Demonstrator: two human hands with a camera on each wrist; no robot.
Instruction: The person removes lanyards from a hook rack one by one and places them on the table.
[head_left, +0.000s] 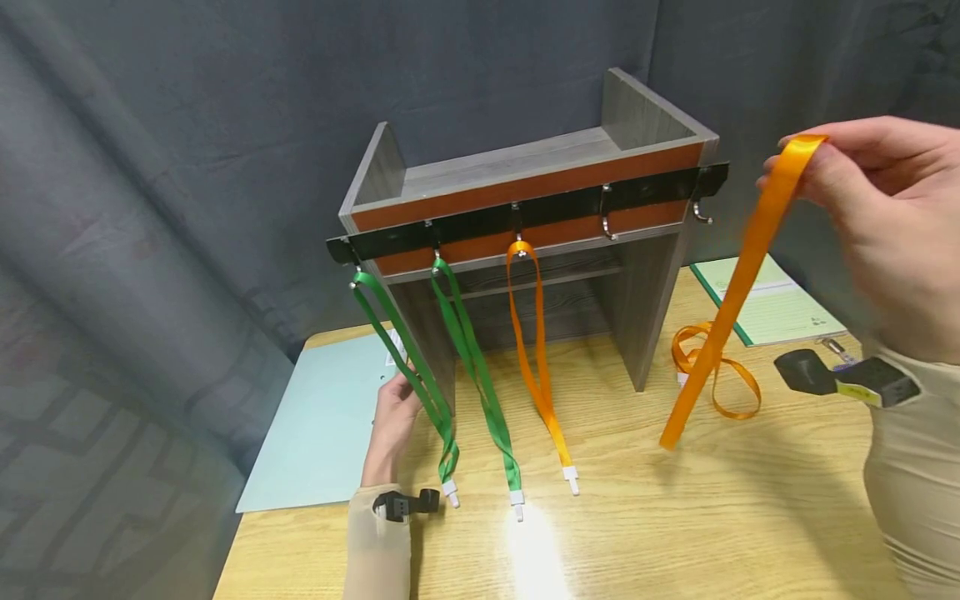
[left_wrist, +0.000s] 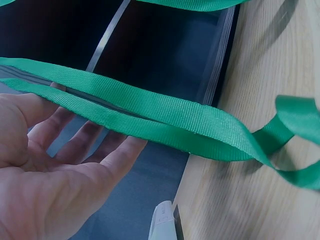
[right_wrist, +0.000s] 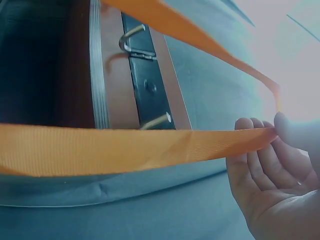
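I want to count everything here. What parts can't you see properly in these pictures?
- Head view: the orange lanyard in the right hand; its clip end is lost among loops on the table.
- Head view: the green booklet, print too small.
- Left wrist view: the green lanyard, both ends cut off.

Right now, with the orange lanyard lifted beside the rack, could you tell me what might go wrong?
The right hand only pinches the orange lanyard at its top fold, so it might slip free. Its lower part joins a loose coil on the table, which could snag. The two free hooks are small and easy to miss. The left hand touches a hung green lanyard and could nudge it off.
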